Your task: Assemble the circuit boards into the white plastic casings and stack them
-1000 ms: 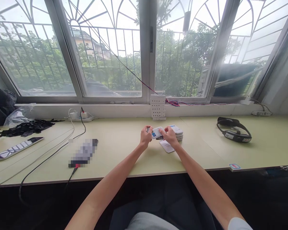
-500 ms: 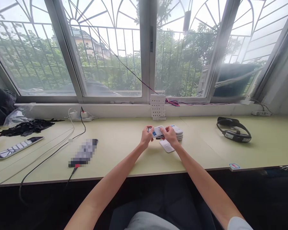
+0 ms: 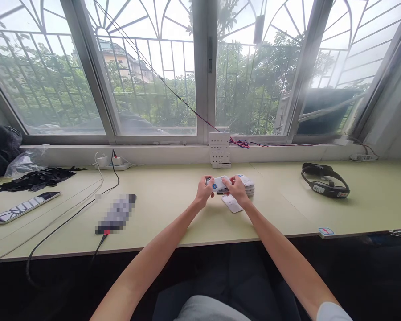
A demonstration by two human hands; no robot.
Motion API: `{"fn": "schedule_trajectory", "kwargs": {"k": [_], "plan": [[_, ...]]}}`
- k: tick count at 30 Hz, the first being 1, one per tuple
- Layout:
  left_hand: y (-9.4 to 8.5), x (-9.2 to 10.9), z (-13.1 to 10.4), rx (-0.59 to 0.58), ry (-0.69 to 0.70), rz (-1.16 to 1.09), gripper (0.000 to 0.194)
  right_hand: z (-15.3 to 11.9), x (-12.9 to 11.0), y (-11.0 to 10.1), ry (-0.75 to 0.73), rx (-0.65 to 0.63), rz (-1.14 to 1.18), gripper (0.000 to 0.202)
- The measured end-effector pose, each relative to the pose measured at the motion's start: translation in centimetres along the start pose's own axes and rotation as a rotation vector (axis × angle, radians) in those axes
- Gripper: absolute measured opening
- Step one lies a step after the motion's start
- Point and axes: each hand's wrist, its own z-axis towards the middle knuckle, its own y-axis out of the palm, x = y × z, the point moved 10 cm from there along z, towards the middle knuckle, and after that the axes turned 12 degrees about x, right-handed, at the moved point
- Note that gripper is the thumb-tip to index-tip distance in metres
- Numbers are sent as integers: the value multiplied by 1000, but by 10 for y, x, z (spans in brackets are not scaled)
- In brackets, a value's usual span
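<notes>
- Left hand (image 3: 203, 192) and right hand (image 3: 238, 191) pinch a small white card (image 3: 219, 183) by opposite ends, raised off the desk (image 3: 173, 214) at twelve o'clock, probably to read it.
- A card stack (image 3: 247, 183) sits at one o'clock, just behind the right hand; a loose card (image 3: 230, 204) lies beneath.

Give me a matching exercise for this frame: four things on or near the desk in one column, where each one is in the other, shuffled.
Things:
1. white card
2. black headset
3. white perforated box
4. black scraps

Places:
A. far left of the desk
B. held between left hand and right hand
C. against the window sill, behind the hands
D. right part of the desk

Pairs: 1-B, 2-D, 3-C, 4-A
</notes>
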Motion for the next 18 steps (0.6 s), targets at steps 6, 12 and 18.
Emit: {"fn": "schedule_trajectory", "kwargs": {"k": [6,12,18], "plan": [[1,-2,1,-8,0,4,25,0,0,0,0,1,-2,39],[1,1,-1,-20,11,3,25,1,1,-1,10,10,-7,35],[3,2,-2,-29,4,-1,23,4,4,0,-8,15,-23,32]]}}
